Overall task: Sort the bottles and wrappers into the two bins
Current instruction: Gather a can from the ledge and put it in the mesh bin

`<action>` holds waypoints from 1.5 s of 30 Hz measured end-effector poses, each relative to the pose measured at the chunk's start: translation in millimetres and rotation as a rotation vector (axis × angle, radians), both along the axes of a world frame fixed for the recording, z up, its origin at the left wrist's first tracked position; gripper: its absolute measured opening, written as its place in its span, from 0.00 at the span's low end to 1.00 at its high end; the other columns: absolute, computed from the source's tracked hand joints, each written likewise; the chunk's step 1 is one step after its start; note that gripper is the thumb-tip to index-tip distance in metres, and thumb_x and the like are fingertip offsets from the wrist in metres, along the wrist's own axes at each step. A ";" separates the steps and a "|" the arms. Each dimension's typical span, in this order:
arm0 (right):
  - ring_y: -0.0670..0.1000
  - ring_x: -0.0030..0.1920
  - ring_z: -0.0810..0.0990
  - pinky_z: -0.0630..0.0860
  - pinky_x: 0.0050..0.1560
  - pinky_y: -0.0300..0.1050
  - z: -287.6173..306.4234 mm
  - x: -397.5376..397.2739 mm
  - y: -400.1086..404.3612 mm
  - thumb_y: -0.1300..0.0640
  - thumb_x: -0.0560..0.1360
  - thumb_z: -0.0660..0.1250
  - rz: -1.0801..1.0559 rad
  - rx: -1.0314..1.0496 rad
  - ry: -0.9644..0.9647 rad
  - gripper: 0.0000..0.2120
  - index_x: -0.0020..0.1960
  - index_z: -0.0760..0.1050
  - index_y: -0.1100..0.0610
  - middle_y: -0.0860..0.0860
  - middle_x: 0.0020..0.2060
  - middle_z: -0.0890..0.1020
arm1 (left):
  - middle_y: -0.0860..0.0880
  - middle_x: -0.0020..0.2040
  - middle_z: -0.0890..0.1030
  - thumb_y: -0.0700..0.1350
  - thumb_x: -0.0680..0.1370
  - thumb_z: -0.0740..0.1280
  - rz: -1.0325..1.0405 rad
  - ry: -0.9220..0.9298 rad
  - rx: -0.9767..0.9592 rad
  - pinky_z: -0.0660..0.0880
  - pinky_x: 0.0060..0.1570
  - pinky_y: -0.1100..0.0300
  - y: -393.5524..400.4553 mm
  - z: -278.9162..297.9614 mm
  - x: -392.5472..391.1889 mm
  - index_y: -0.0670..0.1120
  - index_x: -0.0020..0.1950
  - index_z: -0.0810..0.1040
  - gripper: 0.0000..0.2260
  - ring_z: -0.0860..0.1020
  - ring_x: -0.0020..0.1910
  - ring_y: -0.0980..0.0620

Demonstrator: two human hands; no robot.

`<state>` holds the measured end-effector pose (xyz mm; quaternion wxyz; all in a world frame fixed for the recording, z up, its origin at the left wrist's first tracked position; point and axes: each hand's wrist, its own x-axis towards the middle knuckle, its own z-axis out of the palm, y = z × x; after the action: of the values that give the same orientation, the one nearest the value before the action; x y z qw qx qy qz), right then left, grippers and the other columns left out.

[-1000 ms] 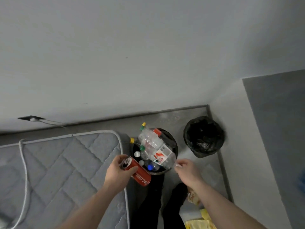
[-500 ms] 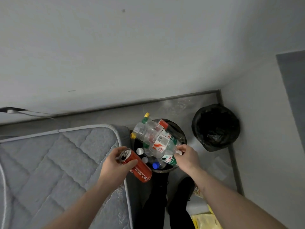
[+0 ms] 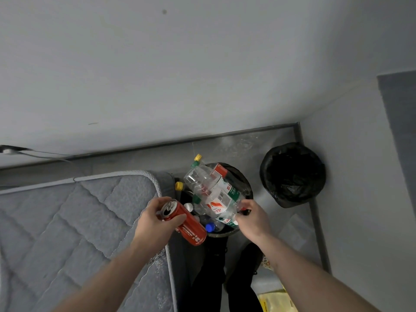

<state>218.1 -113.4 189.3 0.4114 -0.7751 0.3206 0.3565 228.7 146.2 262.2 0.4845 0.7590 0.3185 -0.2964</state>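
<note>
My left hand [image 3: 155, 224] grips a red soda can [image 3: 186, 224] near its top, just left of the near bin [image 3: 245, 188]. That bin is heaped with several clear plastic bottles [image 3: 213, 194] with red, green, yellow and blue caps. My right hand [image 3: 253, 219] is at the bin's near right rim, fingers curled on the lower end of a clear bottle with a green and white label [image 3: 227, 218]. A second bin [image 3: 292, 174] lined with a black bag stands to the right, in the corner.
A grey quilted mattress [image 3: 74, 221] fills the left side, its corner touching the near bin. Walls close in behind and on the right. Yellow packaging [image 3: 276, 300] and a printed wrapper [image 3: 267, 263] lie on the floor near my feet.
My right hand reached forward from the floor side to the bin's rim and took hold of a bottle's end. The left hand kept the can in place.
</note>
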 end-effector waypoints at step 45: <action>0.51 0.49 0.78 0.73 0.50 0.45 -43.4 91.3 -19.8 0.55 0.71 0.76 0.430 -0.076 -0.047 0.27 0.68 0.71 0.51 0.50 0.54 0.81 | 0.49 0.83 0.47 0.69 0.74 0.65 -0.689 -0.087 0.693 0.51 0.78 0.40 64.5 -54.8 56.0 0.52 0.82 0.48 0.44 0.43 0.81 0.46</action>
<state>309.4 -133.2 145.9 0.3039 -0.8488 0.1515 0.4053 284.7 210.7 207.3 0.0901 0.9484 0.1082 -0.2840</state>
